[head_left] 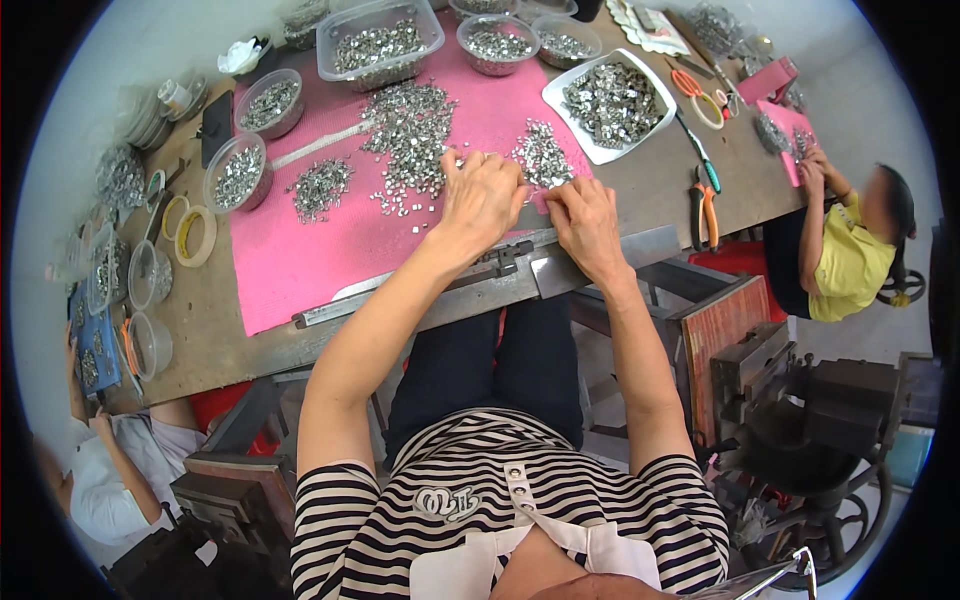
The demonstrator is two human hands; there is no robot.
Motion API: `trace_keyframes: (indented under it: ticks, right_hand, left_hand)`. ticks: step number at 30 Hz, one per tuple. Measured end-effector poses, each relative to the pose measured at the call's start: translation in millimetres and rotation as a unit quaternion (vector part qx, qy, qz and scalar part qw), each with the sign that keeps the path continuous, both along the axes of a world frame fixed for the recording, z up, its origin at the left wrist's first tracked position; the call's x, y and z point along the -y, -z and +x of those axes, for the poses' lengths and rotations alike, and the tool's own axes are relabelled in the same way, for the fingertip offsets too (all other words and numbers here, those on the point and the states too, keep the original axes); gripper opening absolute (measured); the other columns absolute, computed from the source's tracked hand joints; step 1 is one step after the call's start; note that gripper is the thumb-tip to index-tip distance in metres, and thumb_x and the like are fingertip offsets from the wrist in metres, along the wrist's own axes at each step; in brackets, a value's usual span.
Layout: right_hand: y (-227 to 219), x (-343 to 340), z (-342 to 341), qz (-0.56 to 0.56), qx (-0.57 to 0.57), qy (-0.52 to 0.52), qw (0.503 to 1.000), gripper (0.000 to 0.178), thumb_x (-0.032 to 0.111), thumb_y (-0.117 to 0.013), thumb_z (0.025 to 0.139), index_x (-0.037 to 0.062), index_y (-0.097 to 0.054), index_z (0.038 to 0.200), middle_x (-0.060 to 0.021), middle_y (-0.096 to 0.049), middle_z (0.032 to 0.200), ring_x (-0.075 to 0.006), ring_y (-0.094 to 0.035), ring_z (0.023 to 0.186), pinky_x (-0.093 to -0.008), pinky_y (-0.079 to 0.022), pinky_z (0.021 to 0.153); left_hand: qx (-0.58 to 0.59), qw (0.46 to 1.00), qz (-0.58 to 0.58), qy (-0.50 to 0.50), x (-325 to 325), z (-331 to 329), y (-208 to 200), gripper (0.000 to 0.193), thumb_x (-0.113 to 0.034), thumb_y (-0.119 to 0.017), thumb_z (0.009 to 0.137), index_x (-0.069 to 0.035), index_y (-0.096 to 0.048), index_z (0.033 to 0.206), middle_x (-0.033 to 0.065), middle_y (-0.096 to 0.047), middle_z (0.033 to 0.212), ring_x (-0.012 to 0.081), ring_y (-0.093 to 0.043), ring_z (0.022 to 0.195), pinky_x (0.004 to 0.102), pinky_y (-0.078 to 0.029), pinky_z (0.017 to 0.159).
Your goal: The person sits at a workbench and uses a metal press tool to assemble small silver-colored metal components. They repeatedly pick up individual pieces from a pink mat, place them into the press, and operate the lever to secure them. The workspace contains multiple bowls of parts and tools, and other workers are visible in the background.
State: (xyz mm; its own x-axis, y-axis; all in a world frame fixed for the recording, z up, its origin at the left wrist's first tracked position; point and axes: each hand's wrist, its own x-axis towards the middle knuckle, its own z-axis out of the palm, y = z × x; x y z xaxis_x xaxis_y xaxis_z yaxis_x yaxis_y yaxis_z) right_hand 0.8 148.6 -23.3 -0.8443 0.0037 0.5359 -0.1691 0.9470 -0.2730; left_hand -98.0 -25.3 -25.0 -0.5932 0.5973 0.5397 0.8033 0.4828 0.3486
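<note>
Small shiny metal pieces lie in a large heap (408, 130) on a pink mat (285, 265). Beside the heap's near right edge, my left hand (482, 203) is closed with its fingers curled downward. My right hand (588, 222) is pinched shut just right of it, close to a smaller pile of metal pieces (543, 155). Whatever is between the fingers of either hand is hidden or too small to name. Under my wrists, a metal rail (420, 280) runs along the table's front edge. Another little pile (320, 188) sits on the mat's left part.
Clear plastic tubs (238, 172) of metal pieces stand left and behind, with a white dish (612, 105) at the right. Tape rolls (195, 236), orange scissors (697, 95) and orange-handled pliers (706, 212) lie on the table. Co-workers sit at the right (850, 240) and left (110, 470).
</note>
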Motion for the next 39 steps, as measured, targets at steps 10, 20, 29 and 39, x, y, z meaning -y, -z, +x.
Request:
trace_keyframes:
  ticks: [10, 20, 29, 39]
  right_hand:
    - [-11, 28, 17, -0.139, 0.037, -0.074, 0.987, 0.012, 0.005, -0.074, 0.085, 0.0062, -0.065, 0.092, -0.0089, -0.063, 0.093, -0.0287, -0.060, 0.090, -0.0417, -0.042, 0.080]
    - [-1, 86, 26, -0.152, 0.018, -0.174, 0.973, 0.013, 0.003, -0.075, 0.085, 0.0056, -0.065, 0.093, -0.0063, -0.065, 0.098, -0.0256, -0.060, 0.092, -0.0385, -0.042, 0.084]
    - [2, 80, 24, -0.222, 0.048, -0.180, 0.957, 0.018, 0.004, -0.076, 0.086, 0.0029, -0.070, 0.103, -0.0083, -0.069, 0.099, -0.0282, -0.062, 0.094, -0.0391, -0.044, 0.086]
    - [7, 90, 29, -0.217, -0.014, -0.132, 0.967, 0.019, 0.000, -0.075, 0.085, 0.0016, -0.069, 0.103, -0.0124, -0.069, 0.097, -0.0307, -0.063, 0.092, -0.0404, -0.047, 0.085]
  left_hand:
    - [0.051, 0.999, 0.015, 0.007, 14, -1, -4, 0.010, -0.020, -0.074, 0.090, -0.015, -0.076, 0.097, 0.0023, -0.068, 0.088, 0.0234, -0.061, 0.096, 0.0516, -0.034, 0.100]
    - [0.098, 0.988, 0.081, -0.087, 112, 49, -10, 0.006, -0.014, -0.074, 0.092, -0.011, -0.075, 0.098, -0.0006, -0.067, 0.085, 0.0184, -0.061, 0.082, 0.0394, -0.035, 0.095]
    - [0.090, 0.982, 0.035, -0.162, 141, 64, 0, 0.030, -0.023, -0.062, 0.102, -0.006, -0.068, 0.127, 0.0140, -0.065, 0.129, 0.0306, -0.058, 0.124, 0.0548, -0.027, 0.116]
    - [0.127, 0.973, -0.026, -0.192, 187, 23, -11, 0.061, -0.040, -0.047, 0.109, 0.005, -0.047, 0.150, 0.0268, -0.039, 0.161, 0.0435, -0.033, 0.152, 0.0623, -0.016, 0.124]
